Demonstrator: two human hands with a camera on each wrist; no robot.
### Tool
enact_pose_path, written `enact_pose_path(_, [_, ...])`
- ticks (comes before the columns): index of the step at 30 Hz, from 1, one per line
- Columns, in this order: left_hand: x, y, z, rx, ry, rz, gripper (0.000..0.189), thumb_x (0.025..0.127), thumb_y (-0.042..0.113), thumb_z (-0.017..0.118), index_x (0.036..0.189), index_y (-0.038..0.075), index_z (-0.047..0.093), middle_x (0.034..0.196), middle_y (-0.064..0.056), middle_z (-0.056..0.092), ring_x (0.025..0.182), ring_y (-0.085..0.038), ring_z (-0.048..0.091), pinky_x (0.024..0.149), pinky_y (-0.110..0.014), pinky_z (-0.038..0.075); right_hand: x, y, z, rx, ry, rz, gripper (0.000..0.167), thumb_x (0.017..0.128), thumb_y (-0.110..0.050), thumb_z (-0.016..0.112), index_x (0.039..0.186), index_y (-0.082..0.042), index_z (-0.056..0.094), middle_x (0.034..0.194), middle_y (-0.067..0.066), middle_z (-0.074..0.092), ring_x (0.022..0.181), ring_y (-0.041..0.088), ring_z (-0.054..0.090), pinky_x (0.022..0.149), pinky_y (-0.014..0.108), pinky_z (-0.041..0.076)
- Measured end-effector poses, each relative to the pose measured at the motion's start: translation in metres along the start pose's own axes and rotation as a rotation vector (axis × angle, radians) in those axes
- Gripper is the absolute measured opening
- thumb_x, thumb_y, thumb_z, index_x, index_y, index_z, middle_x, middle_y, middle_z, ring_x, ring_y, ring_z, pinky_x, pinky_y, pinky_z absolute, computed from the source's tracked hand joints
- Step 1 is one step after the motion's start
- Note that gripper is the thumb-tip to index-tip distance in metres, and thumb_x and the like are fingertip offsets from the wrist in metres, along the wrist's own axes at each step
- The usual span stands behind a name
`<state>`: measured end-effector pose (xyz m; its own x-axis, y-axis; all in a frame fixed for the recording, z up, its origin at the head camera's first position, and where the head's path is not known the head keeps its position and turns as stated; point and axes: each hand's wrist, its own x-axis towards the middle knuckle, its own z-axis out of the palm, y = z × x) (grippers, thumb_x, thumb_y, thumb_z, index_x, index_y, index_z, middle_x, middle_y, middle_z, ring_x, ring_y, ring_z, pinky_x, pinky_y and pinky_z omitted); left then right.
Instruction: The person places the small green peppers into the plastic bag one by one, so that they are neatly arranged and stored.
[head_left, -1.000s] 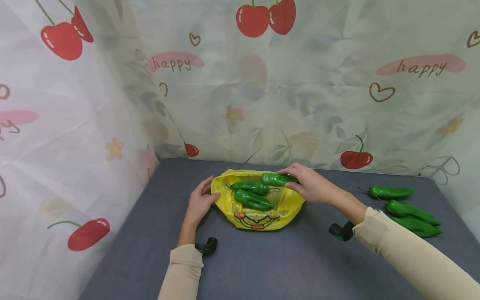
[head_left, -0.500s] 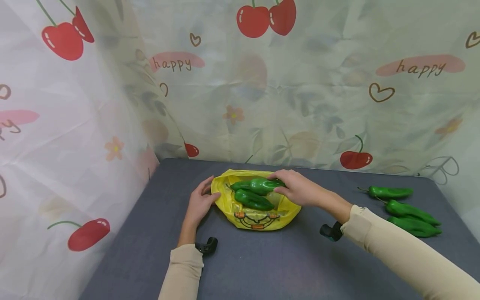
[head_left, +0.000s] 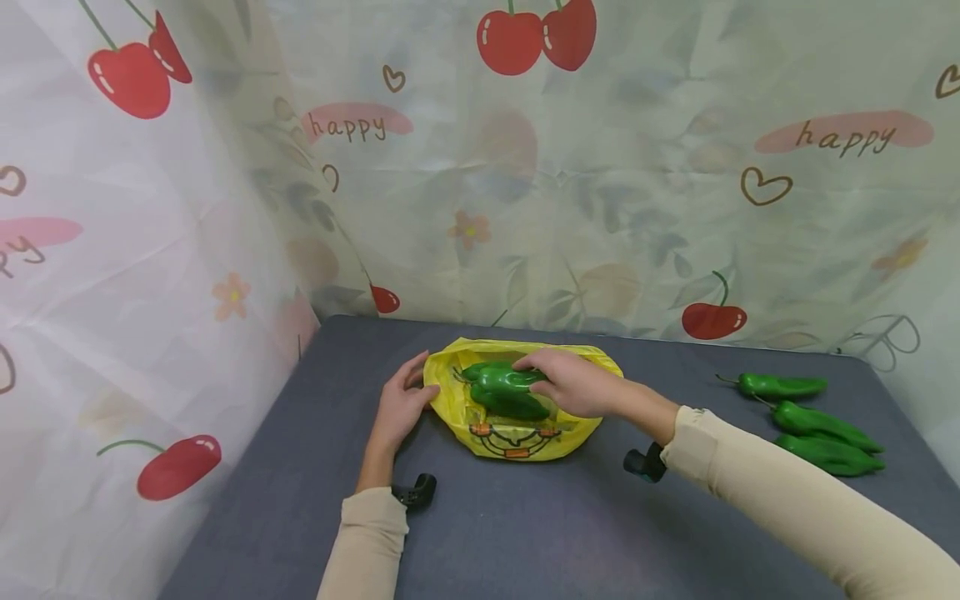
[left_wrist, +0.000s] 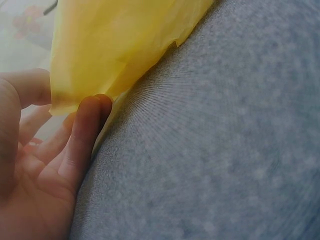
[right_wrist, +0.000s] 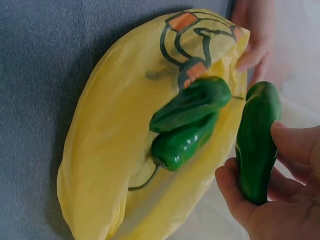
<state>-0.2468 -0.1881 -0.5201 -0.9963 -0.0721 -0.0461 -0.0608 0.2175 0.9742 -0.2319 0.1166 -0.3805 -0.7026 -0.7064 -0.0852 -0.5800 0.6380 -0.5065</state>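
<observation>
A yellow plastic bag (head_left: 450, 417) with a printed cartoon lies mouth up on the table, two green peppers inside. In the right wrist view one bagged pepper (right_wrist: 192, 104) overlaps the other pepper (right_wrist: 182, 145), whose stem points away. My right hand (head_left: 573, 383) grips a third green pepper (right_wrist: 257, 142) between thumb and fingers, over the bag's mouth. In the head view this pepper covers part of the two below. At the bag's left rim, my left hand (head_left: 401, 408) pinches the plastic, thumb on one side and fingers (left_wrist: 82, 130) on the other.
Three more green peppers lie on the right of the dark grey table (head_left: 525, 533): one pepper (head_left: 780, 385) behind, two peppers (head_left: 828, 425) close together in front. A printed curtain (head_left: 555, 208) hangs along the table's back and sides. Each wrist wears a black camera (head_left: 645, 463).
My right hand has carried its pepper leftward and slightly down, from the bag's right side to over the two peppers inside. My left hand has stayed at the rim.
</observation>
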Motion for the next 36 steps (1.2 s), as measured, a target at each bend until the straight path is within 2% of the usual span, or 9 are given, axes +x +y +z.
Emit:
enact_pose_path(11, [0.001, 0.001, -0.001, -0.01, -0.001, 0.017, 0.065, 0.093, 0.01, 0.065, 0.153, 0.026, 0.048, 0.144, -0.009, 0.061, 0.092, -0.017, 0.071, 0.077, -0.029, 0.056, 0.014, -0.009, 0.01, 0.001, -0.064, -0.013, 0.04, 0.107, -0.011, 0.05, 0.145, 0.0, 0.052, 0.147, 0.016, 0.056, 0.134, 0.032, 0.056, 0.108, 0.046, 0.049])
enact_pose_path(19, [0.0, 0.003, -0.002, -0.009, -0.015, -0.014, 0.067, 0.093, 0.007, 0.063, 0.155, 0.025, 0.045, 0.148, -0.011, 0.058, 0.093, -0.013, 0.07, 0.078, -0.028, 0.054, 0.022, -0.013, 0.02, -0.015, -0.069, -0.026, 0.039, 0.106, -0.012, 0.052, 0.143, 0.0, 0.054, 0.142, 0.017, 0.059, 0.128, 0.031, 0.059, 0.102, 0.043, 0.052])
enact_pose_path(25, [-0.012, 0.023, -0.003, 0.013, -0.031, -0.021, 0.068, 0.093, 0.003, 0.059, 0.157, 0.019, 0.043, 0.149, -0.016, 0.057, 0.092, -0.014, 0.069, 0.079, -0.031, 0.055, 0.024, -0.014, 0.023, -0.03, -0.063, -0.042, 0.038, 0.105, -0.012, 0.053, 0.141, 0.001, 0.056, 0.139, 0.017, 0.061, 0.126, 0.031, 0.06, 0.1, 0.043, 0.053])
enact_pose_path(29, [-0.021, 0.036, -0.003, 0.013, -0.035, -0.004, 0.066, 0.093, 0.003, 0.06, 0.156, 0.018, 0.044, 0.148, -0.019, 0.057, 0.095, -0.016, 0.07, 0.079, -0.029, 0.055, 0.023, -0.014, 0.024, -0.025, -0.063, -0.041, 0.038, 0.105, -0.012, 0.053, 0.141, 0.001, 0.056, 0.14, 0.018, 0.06, 0.128, 0.032, 0.06, 0.102, 0.044, 0.052])
enact_pose_path(36, [-0.021, 0.037, -0.004, 0.003, -0.036, -0.012, 0.065, 0.094, 0.005, 0.061, 0.155, 0.021, 0.045, 0.149, -0.017, 0.057, 0.099, -0.02, 0.071, 0.08, -0.029, 0.055, 0.024, -0.012, 0.025, -0.006, -0.062, -0.037, 0.04, 0.105, -0.015, 0.055, 0.142, 0.0, 0.056, 0.142, 0.017, 0.059, 0.13, 0.033, 0.058, 0.104, 0.045, 0.051])
